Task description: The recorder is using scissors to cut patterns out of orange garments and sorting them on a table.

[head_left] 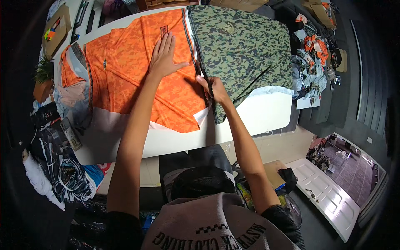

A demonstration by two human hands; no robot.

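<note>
Orange camouflage-print fabric (121, 58) and green camouflage-print fabric (241, 46) lie side by side on a white tabletop (266, 112), with dark edged strips where they meet. My left hand (164, 58) lies on the orange piece, fingers extended toward a small dark-outlined label. At the seam between the two colours, my right hand (212, 88) is closed on a long dark object that looks like scissors (201, 68), held lengthwise along the join. A grey-and-orange bundle of cloth (73, 75) rests at the left end of the table.
A phone (71, 134) lies at the table's left edge. Piled garments (58, 166) sit to the left, and heaped cloth scraps (312, 66) to the right. Cardboard boxes (56, 31) and a plant (43, 71) are at upper left. An open white door (321, 196) stands at lower right.
</note>
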